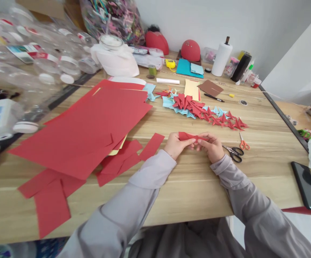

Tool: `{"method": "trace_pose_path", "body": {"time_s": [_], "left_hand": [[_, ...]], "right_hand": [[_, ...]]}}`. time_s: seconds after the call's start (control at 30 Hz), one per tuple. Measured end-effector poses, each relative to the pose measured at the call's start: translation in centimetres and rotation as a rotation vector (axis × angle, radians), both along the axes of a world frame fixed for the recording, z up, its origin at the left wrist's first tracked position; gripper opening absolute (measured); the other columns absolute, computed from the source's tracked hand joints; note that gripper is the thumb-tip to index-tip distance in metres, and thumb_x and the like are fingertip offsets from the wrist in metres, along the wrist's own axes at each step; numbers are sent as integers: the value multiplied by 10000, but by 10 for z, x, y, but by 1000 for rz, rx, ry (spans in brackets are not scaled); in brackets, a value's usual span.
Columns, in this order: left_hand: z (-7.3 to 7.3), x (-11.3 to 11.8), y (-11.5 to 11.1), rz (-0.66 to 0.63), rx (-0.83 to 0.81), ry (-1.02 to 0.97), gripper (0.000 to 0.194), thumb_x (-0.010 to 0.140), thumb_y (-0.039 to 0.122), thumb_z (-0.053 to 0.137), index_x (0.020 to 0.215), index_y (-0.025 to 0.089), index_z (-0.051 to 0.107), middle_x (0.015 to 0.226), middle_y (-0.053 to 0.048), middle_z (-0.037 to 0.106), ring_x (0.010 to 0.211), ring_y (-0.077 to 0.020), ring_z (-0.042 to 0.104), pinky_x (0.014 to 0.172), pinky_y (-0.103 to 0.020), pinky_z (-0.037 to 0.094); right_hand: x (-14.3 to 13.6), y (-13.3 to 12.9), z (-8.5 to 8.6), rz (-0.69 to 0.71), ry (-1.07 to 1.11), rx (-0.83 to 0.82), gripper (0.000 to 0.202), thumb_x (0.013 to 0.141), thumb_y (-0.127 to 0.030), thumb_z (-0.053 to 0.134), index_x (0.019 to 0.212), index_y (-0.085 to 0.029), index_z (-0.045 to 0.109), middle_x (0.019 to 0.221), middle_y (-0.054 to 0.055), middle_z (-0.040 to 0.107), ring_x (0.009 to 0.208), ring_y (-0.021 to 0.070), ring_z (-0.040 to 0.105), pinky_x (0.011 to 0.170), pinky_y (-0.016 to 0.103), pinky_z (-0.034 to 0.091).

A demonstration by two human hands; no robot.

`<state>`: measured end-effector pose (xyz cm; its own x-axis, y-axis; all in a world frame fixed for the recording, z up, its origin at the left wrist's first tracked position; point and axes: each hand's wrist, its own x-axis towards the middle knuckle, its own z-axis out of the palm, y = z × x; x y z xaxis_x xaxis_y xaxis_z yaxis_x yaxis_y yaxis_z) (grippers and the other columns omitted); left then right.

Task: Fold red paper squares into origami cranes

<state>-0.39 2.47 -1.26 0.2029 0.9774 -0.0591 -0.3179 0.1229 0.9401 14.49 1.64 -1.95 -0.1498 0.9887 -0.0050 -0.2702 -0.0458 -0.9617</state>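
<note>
A small folded piece of red paper (185,136) is pinched between my two hands, a little above the wooden table. My left hand (177,144) grips its left part with thumb and fingers. On its right end, my right hand (213,146) closes with thumb and fingertips. Beyond my hands lies a row of folded red paper pieces (184,102) with light blue folded pieces (182,112) among them. Black-handled scissors (236,153) and small orange-handled scissors (244,144) rest just right of my right hand.
Large red sheets (91,125) and cut red strips (152,146) cover the table's left side. Clear plastic bottles (45,64) crowd the far left. A phone (309,188) lies at the right edge. A black marker (213,97) and brown card (210,87) lie farther back.
</note>
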Motion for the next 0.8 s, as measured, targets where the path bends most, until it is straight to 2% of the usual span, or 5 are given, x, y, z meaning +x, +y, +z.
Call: {"method": "trace_pose_path", "body": {"time_s": [0.13,0.37,0.6,0.7,0.8], "left_hand": [[2,2,1,-8,-54,-55,241,516,256,800,694,118,713,581,-38,675,463,-122,574,493,-262,496],[4,0,1,-41,-38,-45,260,465,260,825,662,127,718,593,-46,687,445,-124,579,464,-264,505],[2,2,0,8,-52,-41,317,483,267,823,731,101,715,615,-48,694,491,-121,603,530,-261,533],[3,3,-1,36,-60,-29,365,471,258,828,778,95,717,611,-47,693,505,-127,607,547,-268,532],[4,3,-1,34,-37,-22,325,482,273,825,736,102,717,599,-44,688,484,-123,591,526,-273,521]], "right_hand": [[-1,-1,0,-18,20,-10,238,633,-273,753,816,-191,624,644,-5,695,509,126,612,474,239,461],[-1,-2,2,-53,11,20,128,609,-225,753,646,-177,640,592,-3,689,402,109,555,396,235,432],[-1,-1,2,-21,29,-13,217,634,-261,759,784,-180,626,593,-14,680,463,109,589,460,223,447],[0,0,-1,-33,16,44,188,656,-257,750,775,-182,625,588,-23,669,460,102,582,466,222,448],[1,1,-3,-22,20,68,149,667,-242,742,748,-181,633,613,-18,675,483,104,589,458,218,439]]}}
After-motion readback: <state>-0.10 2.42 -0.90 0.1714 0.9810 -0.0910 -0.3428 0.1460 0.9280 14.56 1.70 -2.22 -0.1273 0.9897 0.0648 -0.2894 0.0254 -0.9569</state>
